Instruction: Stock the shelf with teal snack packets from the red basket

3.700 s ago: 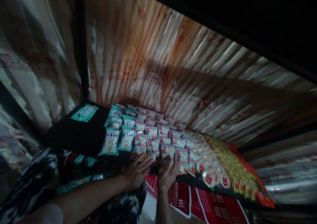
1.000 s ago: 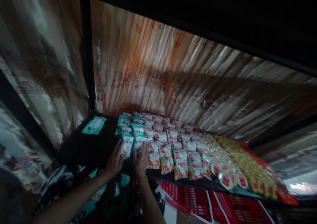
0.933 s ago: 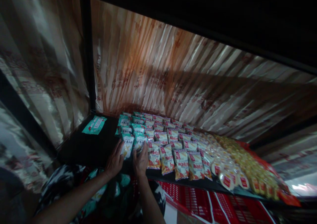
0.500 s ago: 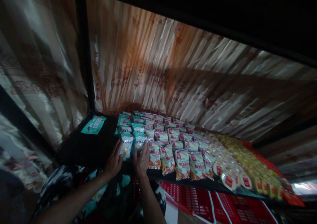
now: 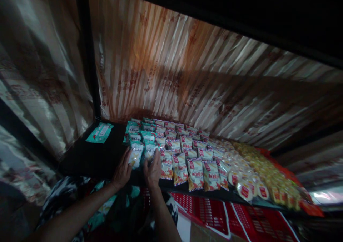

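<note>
Teal snack packets stand in two columns on a black shelf. My left hand rests with fingers apart against the left side of the front-left teal packet. Around the lower right of the neighbouring teal packet are the fingers of my right hand, spread rather than closed. Rows of white and orange packets begin just right of that hand. One teal packet lies flat by itself at the shelf's left end.
Round clear-wrapped items and yellow packets continue along the shelf to the right, beside an orange wrapper. Red baskets stand below the shelf edge. More teal packets are near my lap. Plastic-covered cardboard forms the back.
The view has shifted slightly. Both hands stay at the two front teal packets, with little visible movement.
</note>
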